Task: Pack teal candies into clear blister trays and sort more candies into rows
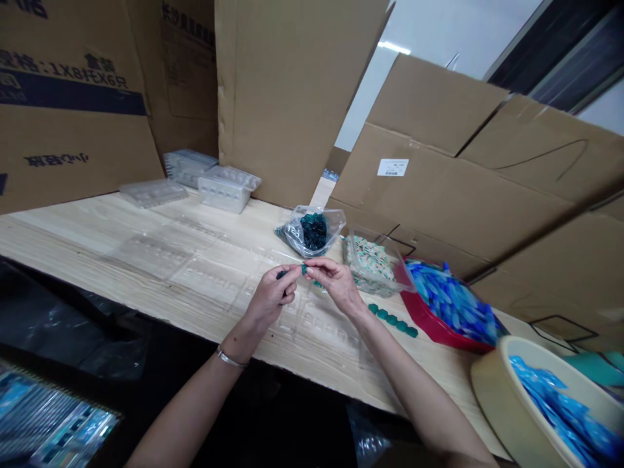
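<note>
My left hand [270, 296] and my right hand [336, 283] meet above the wooden table [92, 237], their fingertips nearly touching. The left fingers pinch a small dark teal piece [281, 275]. The right fingers pinch a similar teal piece [304, 269]. Behind the hands lies a clear plastic bag of dark teal pieces [312, 232]. A short row of teal pieces [392, 320] sits to the right of my right wrist. Under and left of my hands lies a clear blister tray [205, 276].
A clear bag of patterned pieces [368, 266], a red bowl of blue pieces [429, 328] and a beige tub of blue pieces [502, 403] stand at right. Stacked clear trays [227, 188] sit at the back. Cardboard sheets [283, 97] line the table's far side.
</note>
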`<state>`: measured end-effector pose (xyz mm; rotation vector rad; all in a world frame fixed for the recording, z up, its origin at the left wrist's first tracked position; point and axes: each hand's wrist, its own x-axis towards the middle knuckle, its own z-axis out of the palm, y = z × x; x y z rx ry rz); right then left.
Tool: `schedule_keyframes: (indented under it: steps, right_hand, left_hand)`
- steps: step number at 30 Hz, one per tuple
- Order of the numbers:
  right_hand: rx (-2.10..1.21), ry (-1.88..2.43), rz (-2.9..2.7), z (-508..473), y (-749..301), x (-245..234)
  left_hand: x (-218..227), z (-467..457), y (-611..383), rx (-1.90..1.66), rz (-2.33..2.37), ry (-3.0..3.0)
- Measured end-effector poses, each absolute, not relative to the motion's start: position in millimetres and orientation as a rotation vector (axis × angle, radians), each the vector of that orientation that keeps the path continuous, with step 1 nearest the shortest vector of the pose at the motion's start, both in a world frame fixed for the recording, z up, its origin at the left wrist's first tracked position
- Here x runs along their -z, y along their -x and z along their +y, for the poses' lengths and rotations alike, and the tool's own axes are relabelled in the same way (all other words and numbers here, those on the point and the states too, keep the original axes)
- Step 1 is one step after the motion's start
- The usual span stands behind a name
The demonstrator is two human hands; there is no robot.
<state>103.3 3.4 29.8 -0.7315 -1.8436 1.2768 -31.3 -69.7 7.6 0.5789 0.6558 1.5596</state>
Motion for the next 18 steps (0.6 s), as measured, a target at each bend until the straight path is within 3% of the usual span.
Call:
schedule_keyframes:
  steps: [6,18]
  right_hand:
    - [-0.719,0.637,-2.112,-3,-104,-33]
    - [-0.296,0.735,-2.541,63,-113,8]
  left_hand:
    - [-16,-73,35,-1.271,0.333,-0.181]
    - [-24,-73,65,-1.507,0.356,-0.204]
